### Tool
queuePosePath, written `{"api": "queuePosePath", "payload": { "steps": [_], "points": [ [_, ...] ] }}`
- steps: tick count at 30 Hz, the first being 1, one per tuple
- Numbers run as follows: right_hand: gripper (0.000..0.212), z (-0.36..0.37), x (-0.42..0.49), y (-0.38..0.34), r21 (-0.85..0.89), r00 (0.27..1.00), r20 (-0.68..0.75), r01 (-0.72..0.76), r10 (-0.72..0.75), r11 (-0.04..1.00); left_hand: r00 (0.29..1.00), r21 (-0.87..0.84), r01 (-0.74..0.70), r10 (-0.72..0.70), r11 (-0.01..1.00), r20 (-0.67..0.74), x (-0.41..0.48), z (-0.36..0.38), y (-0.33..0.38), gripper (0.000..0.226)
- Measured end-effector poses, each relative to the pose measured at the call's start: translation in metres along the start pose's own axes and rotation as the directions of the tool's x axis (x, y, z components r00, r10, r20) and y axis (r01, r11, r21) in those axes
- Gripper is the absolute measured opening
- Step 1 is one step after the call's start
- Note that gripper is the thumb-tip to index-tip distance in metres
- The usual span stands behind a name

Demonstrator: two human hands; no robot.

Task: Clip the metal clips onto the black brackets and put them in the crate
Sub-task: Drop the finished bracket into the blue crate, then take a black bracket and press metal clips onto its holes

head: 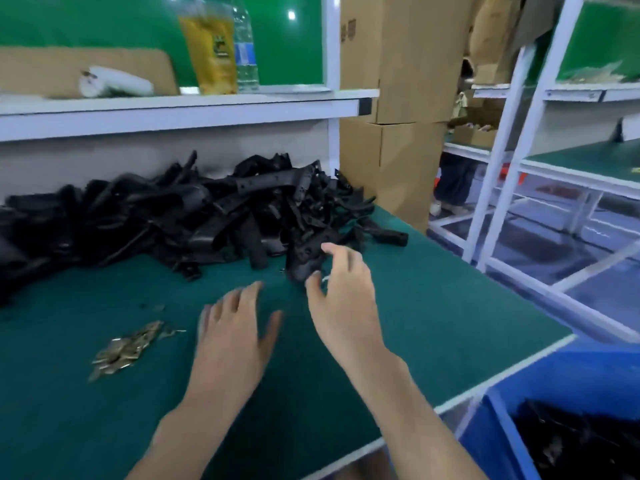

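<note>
Now right hand (341, 289) at pile-edge bracket (304, 259); left hand (235, 327) spread over mat (450, 289).

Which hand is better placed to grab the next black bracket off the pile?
The right hand: its fingers are at a black bracket on the near edge of the pile. The left hand is flat over the mat, nearer the metal clips.

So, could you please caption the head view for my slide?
Right hand reaches for a black bracket; open left hand hovers near the metal clips.
</note>
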State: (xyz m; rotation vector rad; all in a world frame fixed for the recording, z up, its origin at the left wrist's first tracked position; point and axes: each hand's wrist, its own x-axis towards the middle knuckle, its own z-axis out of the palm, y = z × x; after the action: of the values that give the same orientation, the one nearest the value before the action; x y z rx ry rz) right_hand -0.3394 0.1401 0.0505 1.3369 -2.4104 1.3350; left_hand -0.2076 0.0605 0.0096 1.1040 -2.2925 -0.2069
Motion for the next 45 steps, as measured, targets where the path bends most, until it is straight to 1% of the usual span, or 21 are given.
{"api": "queuePosePath", "payload": {
  "steps": [1,2,3,4,5,6,8,10,14,18,21,23,26,29,32,35,37,40,42,44,45],
  "points": [
    [0.045,0.030,-0.001,-0.021,0.011,0.995,0.087,0.038,-0.039,0.999,0.990,0.179,0.142,-0.143,0.974,-0.010,-0.007,-0.019,-0.039,0.066],
    [0.046,0.047,-0.003,-0.030,-0.003,0.986,0.159,0.057,-0.056,0.998,0.956,0.293,0.276,-0.294,0.915,0.016,-0.013,-0.030,-0.063,0.076],
    [0.046,0.066,-0.006,-0.038,-0.020,0.973,0.219,0.075,-0.069,0.997,0.900,0.348,0.389,-0.432,0.853,0.053,-0.019,-0.040,-0.085,0.085],
    [0.047,0.082,-0.007,-0.042,-0.026,0.962,0.263,0.086,-0.077,0.996,0.850,0.364,0.457,-0.519,0.812,0.090,-0.024,-0.045,-0.101,0.092],
    [0.048,0.090,-0.008,-0.040,-0.038,0.951,0.302,0.084,-0.068,0.996,0.825,0.345,0.483,-0.550,0.805,0.127,-0.026,-0.044,-0.106,0.095],
    [0.049,0.107,-0.008,-0.048,-0.010,0.933,0.352,0.083,-0.074,0.997,0.816,0.315,0.504,-0.563,0.804,0.130,-0.026,-0.048,-0.122,0.097],
    [0.049,0.136,-0.006,-0.062,0.085,0.886,0.458,0.036,-0.071,0.996,0.829,0.267,0.493,-0.540,0.828,0.145,-0.021,-0.051,-0.143,0.096],
    [0.045,0.160,-0.003,-0.074,0.210,0.856,0.512,-0.046,-0.070,0.977,0.875,0.254,0.399,-0.449,0.881,0.182,-0.013,-0.047,-0.157,0.091],
    [0.038,0.203,0.007,-0.098,0.390,0.828,0.550,-0.141,-0.108,0.910,0.949,0.175,0.173,-0.211,0.969,0.233,0.008,-0.038,-0.178,0.077],
    [0.035,0.225,0.019,-0.109,0.487,0.809,0.573,-0.210,-0.129,0.848,0.969,0.111,0.046,-0.072,0.993,0.238,0.024,-0.036,-0.183,0.062],
    [0.027,0.227,0.020,-0.109,0.524,0.842,0.528,-0.223,-0.108,0.822,0.985,0.086,0.016,-0.031,0.996,0.168,0.028,-0.039,-0.183,0.045],
    [0.024,0.232,0.019,-0.108,0.534,0.872,0.484,-0.224,-0.078,0.815,0.991,0.068,0.039,-0.047,0.997,0.125,0.029,-0.037,-0.190,0.034],
    [0.025,0.228,0.018,-0.105,0.564,0.922,0.386,-0.216,-0.023,0.797,0.993,0.089,0.051,-0.060,0.995,0.097,0.030,-0.037,-0.189,0.030],
    [0.024,0.222,0.025,-0.101,0.554,0.977,0.206,-0.158,0.050,0.817,0.994,0.122,0.037,-0.049,0.992,0.101,0.030,-0.034,-0.187,0.029],
    [0.026,0.220,0.037,-0.091,0.455,0.998,0.024,-0.069,0.066,0.888,0.994,0.137,0.026,-0.040,0.990,0.101,0.030,-0.031,-0.188,0.034],
    [0.029,0.221,0.052,-0.085,0.291,0.999,-0.033,-0.018,0.029,0.956,0.997,0.148,0.013,-0.024,0.989,0.072,0.029,-0.031,-0.187,0.035],
    [0.033,0.226,0.062,-0.083,0.206,1.000,-0.006,-0.013,0.015,0.978,0.998,0.152,0.013,-0.023,0.988,0.063,0.027,-0.032,-0.186,0.033],
    [0.047,0.233,0.072,-0.083,0.154,0.994,0.109,0.010,-0.027,0.988,0.996,0.132,0.007,-0.018,0.991,0.084,0.026,-0.035,-0.186,0.035],
    [0.062,0.239,0.076,-0.083,0.173,0.981,0.191,0.010,-0.044,0.985,0.995,0.129,0.006,-0.019,0.992,0.097,0.025,-0.036,-0.187,0.036],
    [0.074,0.242,0.079,-0.086,0.241,0.963,0.268,-0.083,0.016,0.967,0.994,0.158,0.006,-0.023,0.987,0.107,0.024,-0.038,-0.188,0.039],
    [0.076,0.243,0.081,-0.085,0.275,0.958,0.284,-0.128,0.046,0.953,0.993,0.174,0.005,-0.025,0.985,0.112,0.024,-0.038,-0.187,0.041]
  ]
}}
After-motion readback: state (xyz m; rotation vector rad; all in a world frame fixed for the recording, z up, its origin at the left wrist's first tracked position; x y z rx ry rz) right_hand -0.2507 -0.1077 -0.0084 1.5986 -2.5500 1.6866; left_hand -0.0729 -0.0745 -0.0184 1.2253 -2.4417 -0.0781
